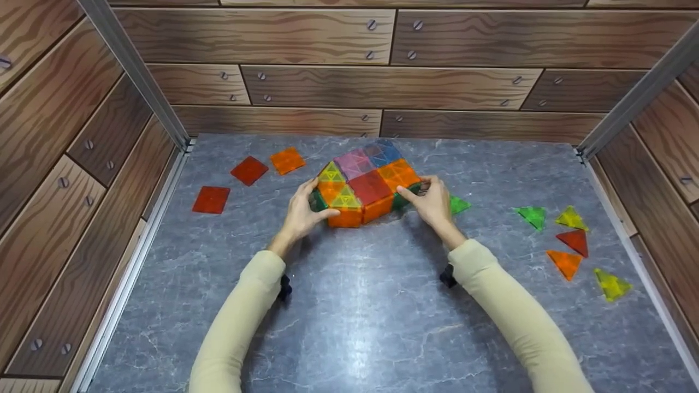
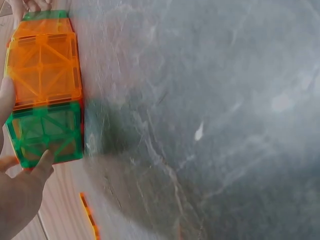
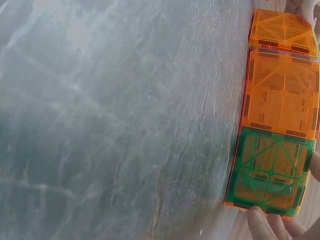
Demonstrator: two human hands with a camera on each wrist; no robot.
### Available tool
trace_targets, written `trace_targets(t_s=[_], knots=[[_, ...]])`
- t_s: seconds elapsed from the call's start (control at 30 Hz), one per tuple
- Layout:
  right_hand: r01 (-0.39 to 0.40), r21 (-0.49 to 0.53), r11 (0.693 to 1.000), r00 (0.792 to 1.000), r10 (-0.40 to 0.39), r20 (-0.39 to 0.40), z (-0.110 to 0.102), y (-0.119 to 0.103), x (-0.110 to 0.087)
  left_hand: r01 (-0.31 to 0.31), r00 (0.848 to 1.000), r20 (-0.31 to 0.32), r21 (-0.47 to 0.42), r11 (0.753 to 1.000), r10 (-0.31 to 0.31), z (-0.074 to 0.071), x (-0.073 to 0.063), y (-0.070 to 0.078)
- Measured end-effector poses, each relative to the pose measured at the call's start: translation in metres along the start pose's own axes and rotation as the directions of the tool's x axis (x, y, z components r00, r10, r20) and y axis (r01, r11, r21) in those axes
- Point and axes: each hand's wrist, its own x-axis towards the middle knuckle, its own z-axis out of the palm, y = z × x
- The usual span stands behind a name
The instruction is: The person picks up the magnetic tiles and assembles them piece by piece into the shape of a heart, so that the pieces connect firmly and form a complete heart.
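A box-like structure of translucent magnetic tiles [image 1: 371, 188] is between my two hands near the back of the table. Red, orange, pink, blue and small yellow triangular tiles make up its top; orange and green square tiles form the sides. My left hand [image 1: 300, 213] grips its left end, thumb at the orange front and fingers along a green side tile [image 2: 47, 132]. At the right end my right hand [image 1: 434, 204] holds on, thumb near the top edge and fingertips at the lower edge of another green tile [image 3: 270, 170]. The far side is hidden.
Two red squares [image 1: 211, 200] and an orange square [image 1: 287, 161] lie to the left. On the right are several loose triangles, among them a green one [image 1: 532, 217], a red one [image 1: 574, 242] and an orange one [image 1: 565, 264]. Wood-patterned walls [image 1: 317, 87] enclose the table.
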Motion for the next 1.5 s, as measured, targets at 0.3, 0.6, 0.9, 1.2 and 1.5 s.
trace_targets(t_s=[0.3, 0.6, 0.9, 1.2, 1.5], knots=[[0.003, 0.012, 1.000, 1.000, -0.003, 0.024, 0.001, 0.001, 0.011, 0.011, 1.000, 0.001, 0.012, 1.000, -0.011, -0.002, 0.008, -0.003], [0.263, -0.245, 0.933, 0.954, -0.214, 0.208, -0.056, 0.055, 0.019, -0.090, 0.995, -0.037, 0.098, 0.991, 0.094, -0.001, -0.003, -0.001], [0.364, -0.417, 0.833, 0.898, -0.195, 0.394, -0.086, 0.088, 0.015, -0.090, 0.995, -0.032, 0.150, 0.984, 0.096, -0.004, -0.006, -0.001], [0.340, -0.400, 0.851, 0.898, -0.166, 0.408, -0.087, 0.092, 0.021, -0.076, 0.997, -0.022, 0.155, 0.985, 0.080, -0.005, -0.005, 0.001], [0.467, -0.372, 0.802, 0.844, -0.280, 0.457, -0.051, 0.053, -0.022, -0.094, 0.994, -0.035, 0.156, 0.983, 0.101, -0.004, -0.005, 0.000]])
